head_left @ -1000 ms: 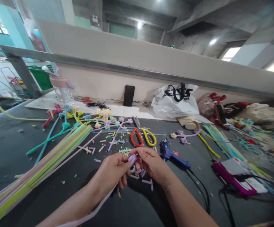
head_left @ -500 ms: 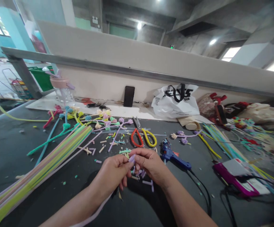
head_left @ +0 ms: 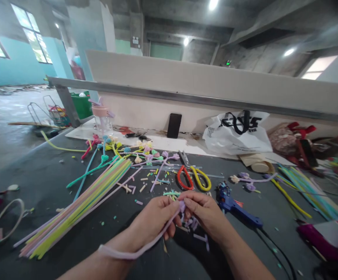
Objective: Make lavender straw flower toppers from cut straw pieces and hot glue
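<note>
My left hand (head_left: 153, 219) and my right hand (head_left: 205, 214) meet over the dark table (head_left: 40, 175), both pinched on the end of a lilac pipe cleaner (head_left: 145, 245). Its curled tip (head_left: 182, 205) sits between the fingertips. The rest of the stem trails back over my left wrist. Short cut lilac pieces (head_left: 198, 235) lie under my right hand.
A bundle of pastel pipe cleaners (head_left: 81, 206) lies to the left. Red and yellow scissors (head_left: 194, 179) and a blue glue gun (head_left: 236, 204) with its cord lie just beyond my hands. Finished flower stems (head_left: 134, 151), a black phone (head_left: 174, 125), a white bag (head_left: 239, 134) stand farther back.
The camera has swung left, showing more floor and table on that side. My hands stay pinched on the lilac stem, which now loops clearly over my left wrist.
</note>
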`<state>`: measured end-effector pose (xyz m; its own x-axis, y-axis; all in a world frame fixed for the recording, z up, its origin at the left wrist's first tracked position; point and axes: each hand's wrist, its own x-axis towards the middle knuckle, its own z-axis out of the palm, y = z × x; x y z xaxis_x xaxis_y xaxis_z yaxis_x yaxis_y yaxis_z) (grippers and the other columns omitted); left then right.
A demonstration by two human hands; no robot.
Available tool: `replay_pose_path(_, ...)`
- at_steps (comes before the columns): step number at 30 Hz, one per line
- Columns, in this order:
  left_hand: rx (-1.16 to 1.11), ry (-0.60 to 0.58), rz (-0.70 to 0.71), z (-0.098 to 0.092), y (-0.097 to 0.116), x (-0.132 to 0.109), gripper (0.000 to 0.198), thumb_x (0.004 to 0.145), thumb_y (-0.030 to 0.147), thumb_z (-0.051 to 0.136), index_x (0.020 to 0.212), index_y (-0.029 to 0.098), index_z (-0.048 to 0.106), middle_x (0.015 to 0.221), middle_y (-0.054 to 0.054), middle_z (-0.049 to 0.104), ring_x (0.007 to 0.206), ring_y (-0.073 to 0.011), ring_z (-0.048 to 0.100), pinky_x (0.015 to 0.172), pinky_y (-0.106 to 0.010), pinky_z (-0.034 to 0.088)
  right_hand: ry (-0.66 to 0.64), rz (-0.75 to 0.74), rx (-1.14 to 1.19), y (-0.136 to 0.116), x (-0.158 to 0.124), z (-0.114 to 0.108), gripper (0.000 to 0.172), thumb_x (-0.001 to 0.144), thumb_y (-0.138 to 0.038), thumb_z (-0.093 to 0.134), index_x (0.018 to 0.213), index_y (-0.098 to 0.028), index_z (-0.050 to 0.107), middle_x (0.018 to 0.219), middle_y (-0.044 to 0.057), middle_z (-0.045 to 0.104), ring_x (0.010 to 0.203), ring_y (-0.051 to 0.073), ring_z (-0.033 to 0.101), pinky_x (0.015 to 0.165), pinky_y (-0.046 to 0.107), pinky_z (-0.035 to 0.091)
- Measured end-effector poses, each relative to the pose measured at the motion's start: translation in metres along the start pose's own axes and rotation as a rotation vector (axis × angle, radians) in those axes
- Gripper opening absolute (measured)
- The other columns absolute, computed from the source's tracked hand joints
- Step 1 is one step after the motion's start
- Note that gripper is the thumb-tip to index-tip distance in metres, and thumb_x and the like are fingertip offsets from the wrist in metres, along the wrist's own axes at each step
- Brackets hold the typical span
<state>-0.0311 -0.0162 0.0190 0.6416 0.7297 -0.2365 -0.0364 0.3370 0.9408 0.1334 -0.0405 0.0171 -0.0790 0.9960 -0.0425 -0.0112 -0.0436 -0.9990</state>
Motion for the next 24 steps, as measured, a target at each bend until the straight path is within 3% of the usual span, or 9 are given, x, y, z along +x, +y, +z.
replay_pose_path(8,-0.223,-0.145,-0.074,-0.0072,-0.0017,-0.0041,0.036,0.079,0.048,0.052,0.079,0.012,0.058,0.058,0.002,0.052,0.034,-0.0011,0.031,0.030,-0.014,0.014,-0.060,-0.002,0.012,-0.0017,-0.0021,-0.0014,0.020,0.078,-0.034,0.064,0.087,-0.016,0.067,0.058,-0.002,0.060,0.050,0.010,0.053,0.052,0.023,0.042)
replay_pose_path(15,-0.244,-0.205,-0.131,-0.0070,0.0013,-0.0069,0.036,0.078,0.048,0.054,0.079,0.012,0.056,0.057,0.002,0.051,0.035,-0.0004,0.028,0.032,-0.015,0.011,-0.082,-0.030,0.082,0.0006,-0.0021,-0.0014,0.019,0.079,-0.031,0.063,0.090,-0.016,0.066,0.063,-0.001,0.062,0.049,0.008,0.053,0.050,0.021,0.046)
replay_pose_path(21,-0.233,-0.190,-0.152,-0.0049,0.0028,-0.0076,0.031,0.077,0.042,0.059,0.079,0.012,0.054,0.055,0.004,0.049,0.035,0.0001,0.027,0.033,-0.014,0.012,-0.089,-0.048,0.133,-0.0010,-0.0027,0.0002,0.022,0.079,-0.031,0.062,0.095,-0.016,0.066,0.063,-0.001,0.061,0.047,0.007,0.053,0.048,0.020,0.048)
replay_pose_path(24,-0.231,-0.156,-0.136,-0.0057,-0.0006,-0.0062,0.030,0.076,0.041,0.059,0.076,0.012,0.053,0.054,0.005,0.048,0.035,0.0003,0.026,0.032,-0.014,0.011,-0.065,-0.070,0.178,-0.0029,-0.0025,0.0002,0.023,0.080,-0.032,0.061,0.098,-0.018,0.065,0.077,0.001,0.062,0.047,0.006,0.051,0.046,0.021,0.048)
